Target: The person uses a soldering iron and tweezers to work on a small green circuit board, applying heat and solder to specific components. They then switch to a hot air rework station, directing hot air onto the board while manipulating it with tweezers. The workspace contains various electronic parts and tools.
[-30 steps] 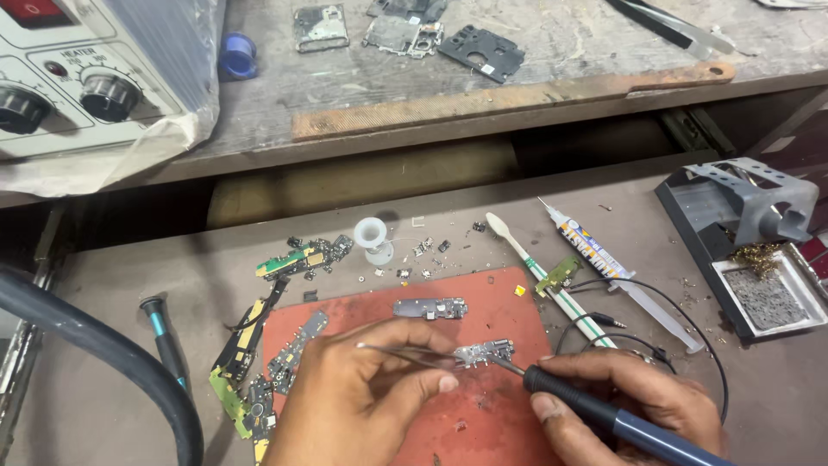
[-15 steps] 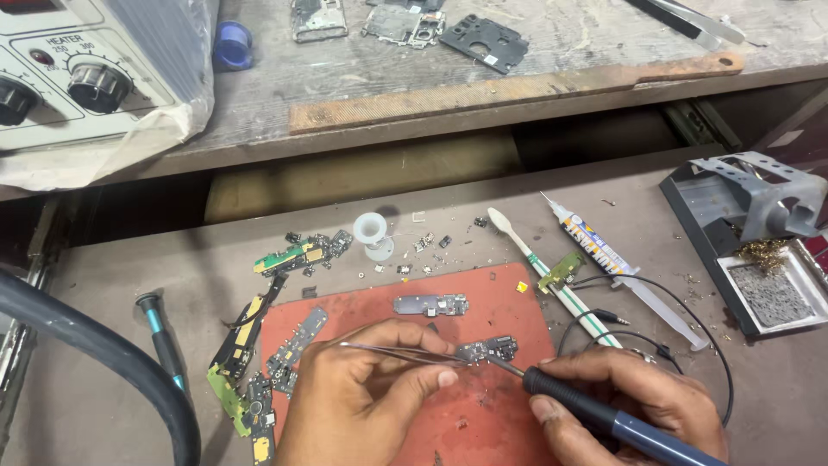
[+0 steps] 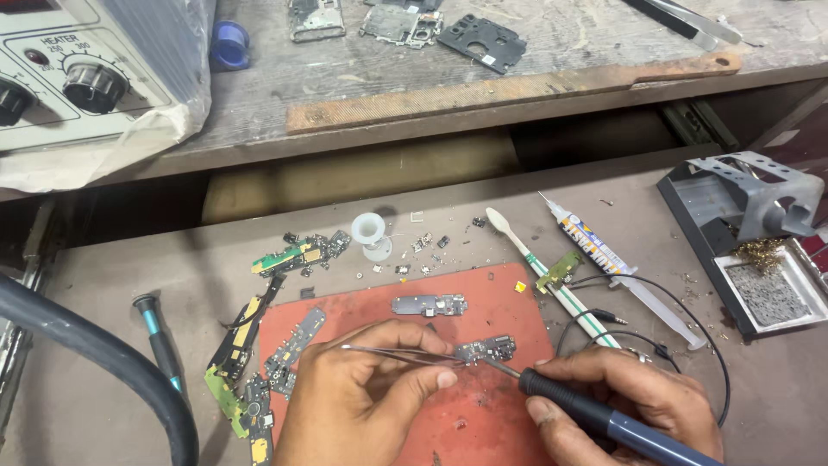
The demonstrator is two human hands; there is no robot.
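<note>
Resting low and centre in the frame, a small dark circuit board point(image 3: 487, 348) lies on a red work mat point(image 3: 500, 302). The left hand point(image 3: 362, 393) pinches thin metal tweezers point(image 3: 397, 352) shut between thumb and fingers, their tips touching the board's left end. The right hand point(image 3: 634, 401) is wrapped closed around a blue-and-black soldering iron point(image 3: 604, 418), whose tip meets the board's lower edge. Judging from this, good work means pinning the board steady with the tweezers and keeping the hot tip on one joint only, briefly.

Just above on the mat lies a second small board point(image 3: 429, 305). Green and yellow board strips point(image 3: 237, 362) scatter to the left. Above the mat stands a white solder spool point(image 3: 369, 233). To the right lie a white toothbrush point(image 3: 539, 272) and a slim syringe-shaped tube with an orange, blue and white label point(image 3: 604, 255). A grey iron stand with a sponge tray point(image 3: 750, 250) fills the right edge. In the upper left sits a cream-coloured heater unit with black knobs point(image 3: 86, 82) and small dark lettering.
</note>
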